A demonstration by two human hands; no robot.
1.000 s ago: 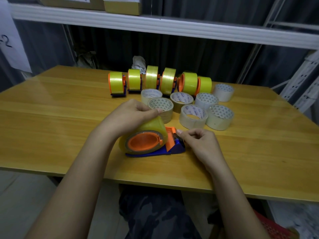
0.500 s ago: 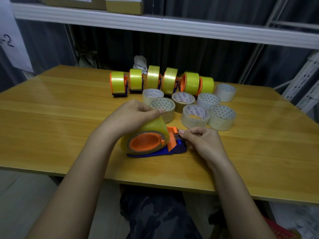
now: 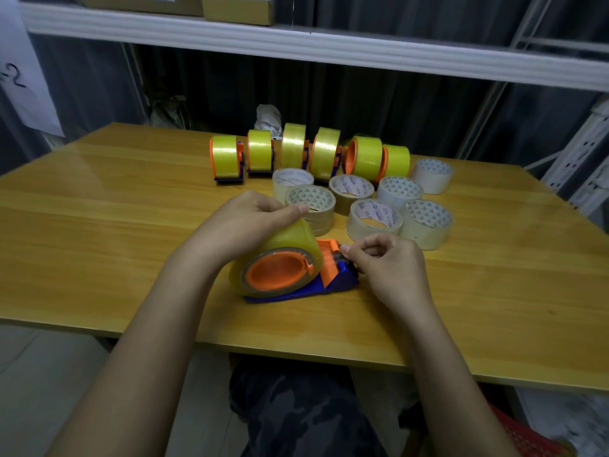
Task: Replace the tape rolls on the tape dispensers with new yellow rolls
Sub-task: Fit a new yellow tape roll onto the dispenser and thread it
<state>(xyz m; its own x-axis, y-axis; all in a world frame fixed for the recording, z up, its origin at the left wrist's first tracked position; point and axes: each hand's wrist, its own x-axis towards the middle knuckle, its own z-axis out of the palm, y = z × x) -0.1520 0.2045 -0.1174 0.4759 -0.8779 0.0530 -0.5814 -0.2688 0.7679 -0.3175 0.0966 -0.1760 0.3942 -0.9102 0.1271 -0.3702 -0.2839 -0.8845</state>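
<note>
Near the front edge of the glossy wooden table [image 3: 99,245], a blue-and-orange plastic tape dispenser [image 3: 296,275] is lying on its side with a new translucent yellow tape roll [image 3: 290,239] seated on its orange hub. The left hand [image 3: 244,222] is pressing down over the roll, fingers [image 3: 293,211] curled around its top and gripping it. The right hand [image 3: 385,265] is working at the dispenser's cutter end, fingers pinched together there, probably on the tape's loose end, though the tape itself is too small to make out. Further back, a row of dispensers already carrying yellow rolls [image 3: 309,155] is standing, with used clear and tan tape rolls [image 3: 372,201] clustered just in front. Threading looks to be the step in hand; next, the end needs drawing across the blade.
</note>
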